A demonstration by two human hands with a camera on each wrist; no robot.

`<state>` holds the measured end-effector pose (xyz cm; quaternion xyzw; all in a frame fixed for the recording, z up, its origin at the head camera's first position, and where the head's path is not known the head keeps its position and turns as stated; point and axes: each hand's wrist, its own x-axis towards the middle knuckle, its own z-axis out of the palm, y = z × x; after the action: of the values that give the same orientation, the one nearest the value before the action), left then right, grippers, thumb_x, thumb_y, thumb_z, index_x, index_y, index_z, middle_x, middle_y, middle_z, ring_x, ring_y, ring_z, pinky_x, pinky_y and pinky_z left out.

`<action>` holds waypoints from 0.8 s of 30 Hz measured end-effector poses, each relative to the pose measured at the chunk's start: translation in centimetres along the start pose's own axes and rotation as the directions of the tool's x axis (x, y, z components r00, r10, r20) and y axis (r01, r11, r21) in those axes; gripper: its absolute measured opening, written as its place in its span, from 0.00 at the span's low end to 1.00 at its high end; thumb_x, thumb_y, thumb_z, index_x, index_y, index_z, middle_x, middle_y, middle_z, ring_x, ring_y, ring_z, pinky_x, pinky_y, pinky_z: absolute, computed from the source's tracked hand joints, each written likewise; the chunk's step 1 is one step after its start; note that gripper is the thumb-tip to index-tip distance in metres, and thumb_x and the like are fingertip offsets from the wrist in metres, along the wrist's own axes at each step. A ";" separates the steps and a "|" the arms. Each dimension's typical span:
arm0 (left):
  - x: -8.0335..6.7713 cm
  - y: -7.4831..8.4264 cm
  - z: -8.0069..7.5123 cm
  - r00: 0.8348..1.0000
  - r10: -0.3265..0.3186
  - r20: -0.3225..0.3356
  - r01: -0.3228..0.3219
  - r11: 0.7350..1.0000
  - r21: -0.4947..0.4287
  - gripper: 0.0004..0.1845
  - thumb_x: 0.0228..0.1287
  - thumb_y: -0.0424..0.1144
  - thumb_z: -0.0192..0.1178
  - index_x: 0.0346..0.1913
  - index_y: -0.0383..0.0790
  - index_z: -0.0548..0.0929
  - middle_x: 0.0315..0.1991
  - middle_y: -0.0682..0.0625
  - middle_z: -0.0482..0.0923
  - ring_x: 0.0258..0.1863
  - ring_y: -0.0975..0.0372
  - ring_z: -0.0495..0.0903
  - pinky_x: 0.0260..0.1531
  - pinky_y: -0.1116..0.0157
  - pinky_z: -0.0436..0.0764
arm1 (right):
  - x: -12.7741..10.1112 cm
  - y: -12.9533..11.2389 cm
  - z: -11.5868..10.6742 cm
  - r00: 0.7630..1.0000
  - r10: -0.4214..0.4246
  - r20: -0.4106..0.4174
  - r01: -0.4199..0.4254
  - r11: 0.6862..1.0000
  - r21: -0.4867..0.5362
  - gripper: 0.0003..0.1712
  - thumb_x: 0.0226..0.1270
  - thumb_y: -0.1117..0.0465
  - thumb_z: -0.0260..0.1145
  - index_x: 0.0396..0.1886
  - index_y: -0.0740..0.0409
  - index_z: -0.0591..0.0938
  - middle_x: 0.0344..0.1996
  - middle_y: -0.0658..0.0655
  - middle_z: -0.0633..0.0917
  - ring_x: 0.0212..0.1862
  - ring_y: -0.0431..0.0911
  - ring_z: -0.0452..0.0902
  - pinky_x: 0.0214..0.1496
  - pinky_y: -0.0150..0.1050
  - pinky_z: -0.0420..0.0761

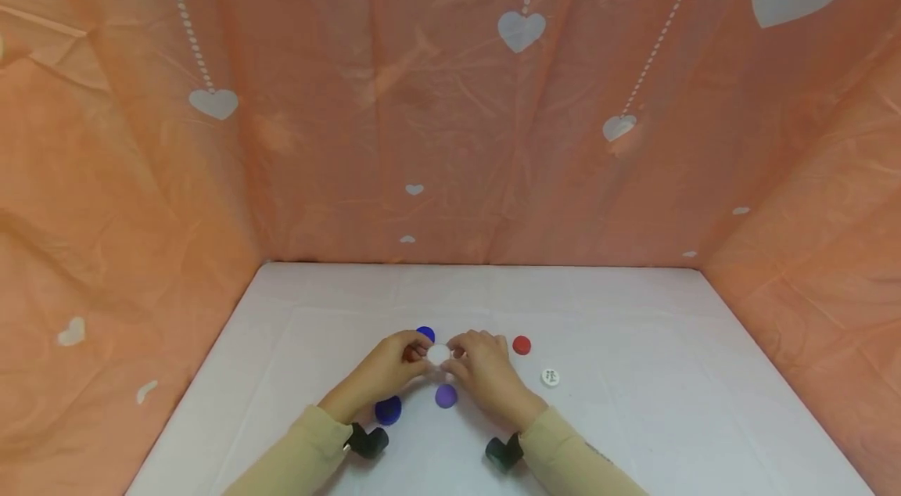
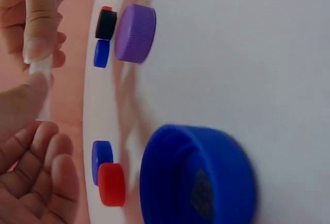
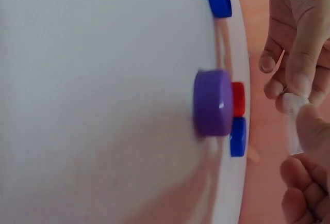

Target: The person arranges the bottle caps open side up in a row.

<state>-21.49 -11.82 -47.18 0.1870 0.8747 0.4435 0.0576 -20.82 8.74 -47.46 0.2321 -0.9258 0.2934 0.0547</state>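
A white bottle cap (image 1: 438, 355) is held up between both hands above the table. My left hand (image 1: 391, 363) pinches its left edge, and my right hand (image 1: 484, 365) grips the opposite edge. Seen from the left wrist, the cap (image 2: 45, 105) is edge-on, with a thumb from each hand against it. Below the hands lies a purple bottle cap (image 1: 446, 396). A larger blue cap (image 1: 388, 410) lies hollow side up by the left wrist, with something dark inside (image 2: 202, 195). Another blue cap (image 1: 425, 333) is partly hidden behind the left hand.
A red cap (image 1: 522, 345) and a white cap with a dark marking (image 1: 551, 377) lie right of the right hand. The left wrist view also has a black cap (image 2: 106, 24) beyond the purple one. Orange cloth (image 1: 450, 128) with hearts surrounds the white table (image 1: 669, 402).
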 end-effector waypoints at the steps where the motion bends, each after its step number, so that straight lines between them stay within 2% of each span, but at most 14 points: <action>1: -0.3 0.1 -0.2 1.000 0.006 -0.014 -0.006 1.000 -0.004 0.12 0.62 0.35 0.66 0.47 0.37 0.80 0.35 0.54 0.77 0.36 0.63 0.76 0.37 0.67 0.77 | 0.0 -0.3 -0.1 1.000 0.010 0.010 -0.011 0.999 0.030 0.17 0.66 0.48 0.66 0.47 0.54 0.81 0.36 0.43 0.79 0.43 0.42 0.72 0.48 0.43 0.62; 4: -1.4 0.3 -0.6 0.998 0.021 -0.057 -0.023 0.999 -0.023 0.12 0.63 0.37 0.66 0.48 0.38 0.80 0.36 0.54 0.78 0.37 0.62 0.77 0.38 0.67 0.78 | -0.2 -1.0 -0.2 0.998 0.050 0.050 -0.057 0.988 0.145 0.19 0.67 0.46 0.64 0.50 0.52 0.80 0.39 0.43 0.79 0.44 0.41 0.72 0.50 0.41 0.69; 7: -2.4 0.3 -0.7 0.995 0.037 -0.090 -0.040 0.999 -0.029 0.13 0.63 0.36 0.65 0.48 0.37 0.80 0.37 0.54 0.79 0.38 0.62 0.78 0.38 0.67 0.78 | -0.6 -1.5 0.1 0.993 0.080 0.084 -0.098 0.966 0.240 0.21 0.68 0.44 0.62 0.53 0.51 0.79 0.40 0.42 0.78 0.43 0.39 0.73 0.46 0.39 0.76; 9: -3.0 0.2 -0.7 0.994 0.043 -0.101 -0.046 0.999 -0.028 0.13 0.63 0.35 0.65 0.49 0.37 0.80 0.37 0.54 0.80 0.37 0.63 0.78 0.38 0.67 0.78 | -0.8 -1.6 0.4 0.992 0.082 0.098 -0.106 0.955 0.278 0.22 0.68 0.44 0.62 0.54 0.51 0.79 0.39 0.41 0.79 0.41 0.38 0.74 0.43 0.37 0.77; 17: -4.3 0.2 -0.7 0.998 0.039 -0.040 -0.041 0.998 -0.040 0.15 0.62 0.41 0.66 0.48 0.38 0.81 0.35 0.56 0.80 0.34 0.65 0.78 0.35 0.68 0.78 | -1.6 -1.7 1.4 0.988 0.083 0.134 -0.124 0.934 0.336 0.19 0.68 0.46 0.63 0.53 0.49 0.79 0.35 0.40 0.79 0.35 0.37 0.75 0.37 0.33 0.77; 24: -4.7 -0.1 -0.7 1.000 0.004 0.027 -0.004 1.000 0.000 0.11 0.65 0.42 0.64 0.47 0.42 0.82 0.35 0.59 0.80 0.33 0.65 0.76 0.34 0.69 0.78 | -2.0 -1.5 1.6 0.986 0.086 0.143 -0.128 0.941 0.315 0.17 0.68 0.47 0.64 0.50 0.49 0.83 0.35 0.40 0.79 0.35 0.37 0.74 0.39 0.34 0.77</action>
<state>-17.41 -14.17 -47.13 0.1947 0.8735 0.4409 0.0687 -18.32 7.54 -48.45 0.2056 -0.8781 0.4280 -0.0592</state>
